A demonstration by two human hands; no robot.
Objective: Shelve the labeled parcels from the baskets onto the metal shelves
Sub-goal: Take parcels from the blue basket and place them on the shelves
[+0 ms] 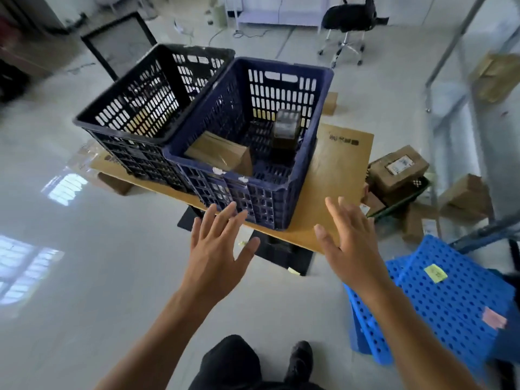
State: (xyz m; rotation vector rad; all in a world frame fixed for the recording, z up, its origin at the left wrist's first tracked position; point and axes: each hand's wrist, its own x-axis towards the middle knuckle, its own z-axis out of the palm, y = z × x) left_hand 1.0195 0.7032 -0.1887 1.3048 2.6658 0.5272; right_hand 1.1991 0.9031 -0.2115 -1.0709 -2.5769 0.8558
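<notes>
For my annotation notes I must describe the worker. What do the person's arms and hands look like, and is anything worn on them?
The left hand and right hand are bare: no gloves, no rings visible. No watch or band shows on the wrists. The forearms are bare down to the picture's edge; no sleeves show.

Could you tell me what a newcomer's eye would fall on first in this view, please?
Two slotted baskets stand side by side on the wooden table mid-frame: a black basket on the left and a blue basket holding a brown parcel and a taped parcel. Nearer the camera, the left hand and right hand spread open, holding nothing.
</notes>
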